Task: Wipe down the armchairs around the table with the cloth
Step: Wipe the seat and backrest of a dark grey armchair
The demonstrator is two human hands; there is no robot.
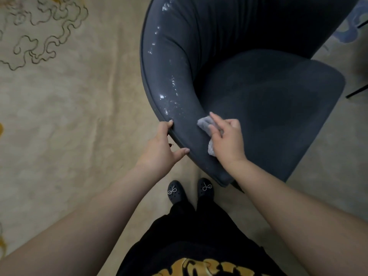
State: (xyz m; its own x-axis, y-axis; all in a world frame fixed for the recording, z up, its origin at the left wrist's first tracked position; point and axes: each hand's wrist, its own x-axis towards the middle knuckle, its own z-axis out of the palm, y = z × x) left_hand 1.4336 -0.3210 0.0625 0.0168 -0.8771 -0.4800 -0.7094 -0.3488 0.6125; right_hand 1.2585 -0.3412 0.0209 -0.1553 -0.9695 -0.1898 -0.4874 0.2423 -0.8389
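Observation:
A dark blue-grey armchair (258,92) with a curved backrest fills the upper right of the head view. Wet, shiny streaks run along the top of its rim. My right hand (229,142) presses a small grey cloth (205,124) flat against the rim's near end, on its inner side. The cloth is partly hidden under my palm. My left hand (159,148) grips the outer edge of the same rim just left of the cloth, thumb on top and fingers wrapped below.
A beige carpet (69,116) with a dark swirling line pattern covers the floor to the left. My feet in black shoes (189,191) stand right beside the chair's near end. Thin black furniture legs (356,93) show at the right edge.

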